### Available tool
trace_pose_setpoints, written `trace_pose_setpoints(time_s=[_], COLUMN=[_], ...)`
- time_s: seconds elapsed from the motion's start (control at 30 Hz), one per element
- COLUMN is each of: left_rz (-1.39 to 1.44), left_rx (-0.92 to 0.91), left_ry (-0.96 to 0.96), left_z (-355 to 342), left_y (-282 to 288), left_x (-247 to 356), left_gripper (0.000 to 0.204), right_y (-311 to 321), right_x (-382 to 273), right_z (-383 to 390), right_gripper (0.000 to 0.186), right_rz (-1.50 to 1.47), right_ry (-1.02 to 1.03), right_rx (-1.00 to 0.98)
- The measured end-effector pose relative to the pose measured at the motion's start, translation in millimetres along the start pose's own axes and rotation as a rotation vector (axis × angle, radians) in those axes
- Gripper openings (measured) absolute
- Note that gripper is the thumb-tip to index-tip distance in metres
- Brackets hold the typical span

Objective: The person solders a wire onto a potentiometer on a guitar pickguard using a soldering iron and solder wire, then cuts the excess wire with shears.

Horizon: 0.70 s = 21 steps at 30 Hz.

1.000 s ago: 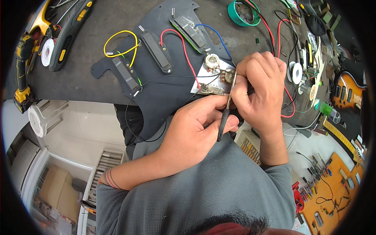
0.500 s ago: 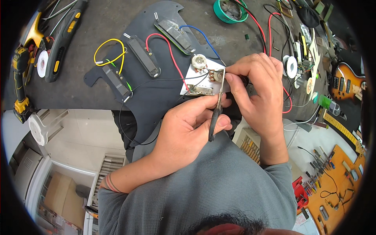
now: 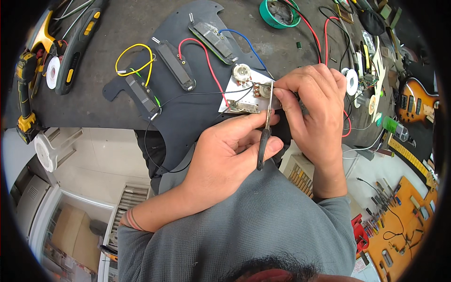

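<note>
The black guitar pickguard (image 3: 188, 101) lies face down at the near edge of the dark workbench (image 3: 94, 105), its three pickups and coloured wires showing, with a small white panel of round controls (image 3: 244, 91) at its right end. The left hand (image 3: 225, 155) is closed around a slim black-handled tool (image 3: 264, 131), most likely small pliers or cutters, whose metal tip stands up against the controls. The right hand (image 3: 314, 108) is curled, its fingertips pinching at the same spot, on what looks like a wire end or a small part; which one cannot be told. This appears to be the wiring step at the controls, and the next move seems to call for a steady grip and a fine touch of the tip, clear of the red wire (image 3: 211, 70) close by. Farther off lie a green tape roll (image 3: 277, 11), a yellow power tool (image 3: 28, 70) at far left, and a sunburst guitar body (image 3: 418, 103) at right.
</note>
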<state>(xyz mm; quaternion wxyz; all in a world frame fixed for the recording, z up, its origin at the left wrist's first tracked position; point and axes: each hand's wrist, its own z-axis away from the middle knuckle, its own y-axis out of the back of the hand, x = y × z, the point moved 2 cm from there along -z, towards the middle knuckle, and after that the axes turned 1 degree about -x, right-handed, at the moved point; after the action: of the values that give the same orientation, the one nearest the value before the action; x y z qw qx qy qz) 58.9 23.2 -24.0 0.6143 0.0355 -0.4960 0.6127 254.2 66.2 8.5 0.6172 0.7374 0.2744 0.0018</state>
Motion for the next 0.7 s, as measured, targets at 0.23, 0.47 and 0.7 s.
trace_pose_setpoints(time_s=[0.23, 0.47, 0.7], left_rz=[0.023, 0.08, 0.056], left_rx=[0.009, 0.013, 0.033], left_ry=[-0.002, -0.055, -0.098], left_z=[-1, -1, 0], left_y=[-2, -3, -3], left_x=[-1, -3, -9], left_gripper=[0.054, 0.049, 0.049], right_y=[1, -8, -13], right_x=[-2, 3, 2], right_z=[-3, -6, -8], right_gripper=[0.016, 0.017, 0.017], right_rz=[0.053, 0.119, 0.071], right_ry=[0.021, 0.092, 0.072], right_rx=[-0.011, -0.012, -0.042])
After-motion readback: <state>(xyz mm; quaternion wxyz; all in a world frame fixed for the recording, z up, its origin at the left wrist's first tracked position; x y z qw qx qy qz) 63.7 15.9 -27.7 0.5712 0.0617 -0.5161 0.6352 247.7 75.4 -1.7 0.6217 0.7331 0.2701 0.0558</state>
